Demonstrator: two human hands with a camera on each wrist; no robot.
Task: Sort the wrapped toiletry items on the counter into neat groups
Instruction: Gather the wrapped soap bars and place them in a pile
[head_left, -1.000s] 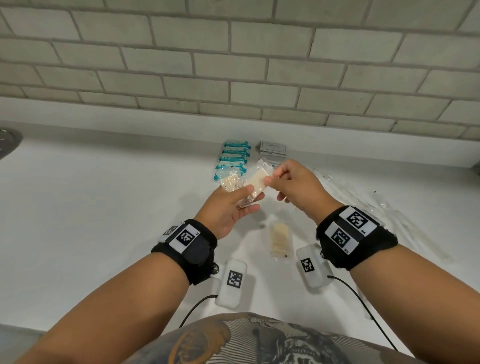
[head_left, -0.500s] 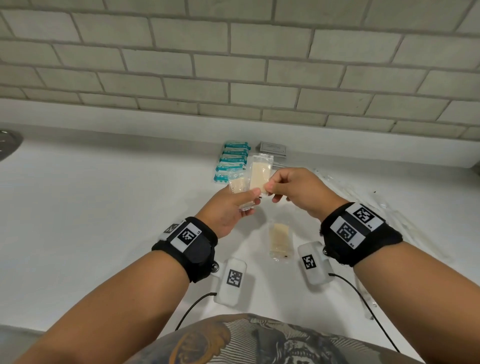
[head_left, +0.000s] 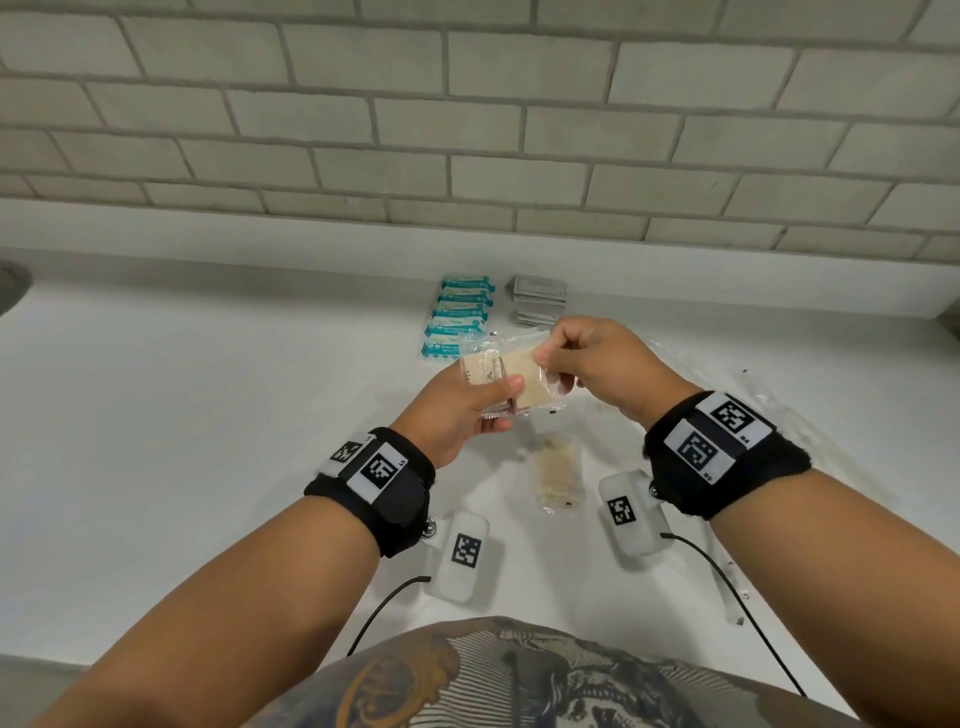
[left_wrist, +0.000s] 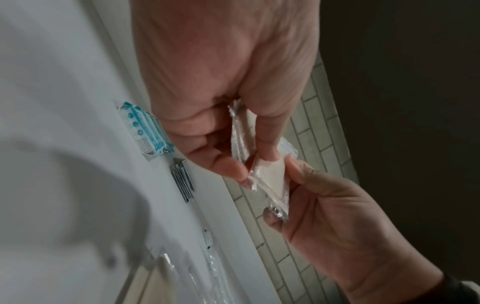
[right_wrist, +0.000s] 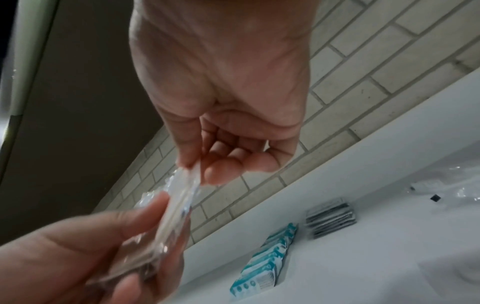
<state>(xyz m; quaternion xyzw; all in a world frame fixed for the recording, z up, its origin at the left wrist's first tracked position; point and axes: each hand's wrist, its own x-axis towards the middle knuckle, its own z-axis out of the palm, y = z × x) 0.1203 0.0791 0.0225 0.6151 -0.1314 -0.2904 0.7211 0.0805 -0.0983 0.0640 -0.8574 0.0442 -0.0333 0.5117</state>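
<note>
Packets (head_left: 511, 382) pinched by left hand (head_left: 457, 415) and right hand (head_left: 597, 364); only head view shows another packet (head_left: 555, 475) below.

Both hands are raised above the white counter (head_left: 182, 415). From them, the stretch from 7 to 10 o'clock lies bare. At 12 o'clock the teal packets (head_left: 460, 317) and grey sachets (head_left: 537, 301) line the tiled wall (head_left: 467, 130). At 6 o'clock lies a beige wrapped packet (head_left: 556, 475). At 3 to 4 o'clock clear wrappers (head_left: 769, 415) clutter the surface.
</note>
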